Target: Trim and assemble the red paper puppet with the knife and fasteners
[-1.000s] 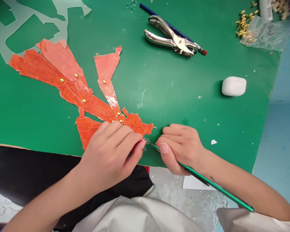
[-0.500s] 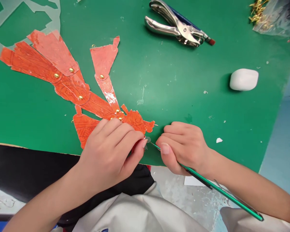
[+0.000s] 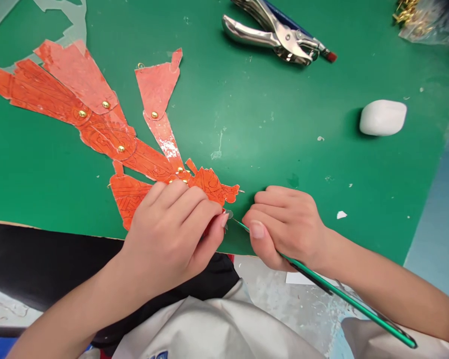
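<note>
An orange jointed paper figure [image 3: 108, 134], pinned together with gold brads, lies flat on the green mat [image 3: 269, 144]. My left hand [image 3: 172, 234] is curled over the figure's lower end near the mat's front edge, fingers closed and pinching a small piece there that I cannot make out. My right hand [image 3: 284, 227] is closed round a thin green stick [image 3: 344, 296]. The stick's tip points left and meets the spot pinched by my left fingers. The long end of the stick runs back past my right forearm.
A silver hole punch [image 3: 273, 35] lies at the back with a brush under it. A white eraser-like block [image 3: 382, 117] sits at the right. A bag of gold brads [image 3: 422, 20] is at the far right corner. Cut-out stencil scrap [image 3: 41, 15] lies at the far left.
The view has tilted down a little, so everything on the mat sits higher in the frame. Both hands keep the same grip and place at the figure's end.
</note>
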The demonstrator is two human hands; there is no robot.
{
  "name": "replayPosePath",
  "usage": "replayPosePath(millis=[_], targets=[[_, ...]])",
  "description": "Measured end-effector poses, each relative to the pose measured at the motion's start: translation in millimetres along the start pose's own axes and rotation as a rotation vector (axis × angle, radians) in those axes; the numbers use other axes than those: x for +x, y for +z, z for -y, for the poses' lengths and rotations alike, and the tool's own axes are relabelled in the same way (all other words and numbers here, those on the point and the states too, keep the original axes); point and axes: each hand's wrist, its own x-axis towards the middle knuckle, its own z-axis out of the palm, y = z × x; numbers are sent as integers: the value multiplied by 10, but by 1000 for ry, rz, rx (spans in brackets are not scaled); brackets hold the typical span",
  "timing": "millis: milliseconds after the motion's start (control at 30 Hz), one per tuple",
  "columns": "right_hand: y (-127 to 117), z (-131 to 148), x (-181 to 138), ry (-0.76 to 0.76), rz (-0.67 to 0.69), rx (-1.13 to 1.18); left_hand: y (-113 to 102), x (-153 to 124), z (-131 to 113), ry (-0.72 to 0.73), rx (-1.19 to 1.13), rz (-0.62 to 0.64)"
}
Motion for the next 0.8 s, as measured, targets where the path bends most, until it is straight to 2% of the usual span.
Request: replayPosePath(millis=[367,800], targets=[[-1,10,-3,9,-3,-10,11,7,-3,13,29,23],[60,126,-45,93,-83,7,5,25,-2,65,135,27]])
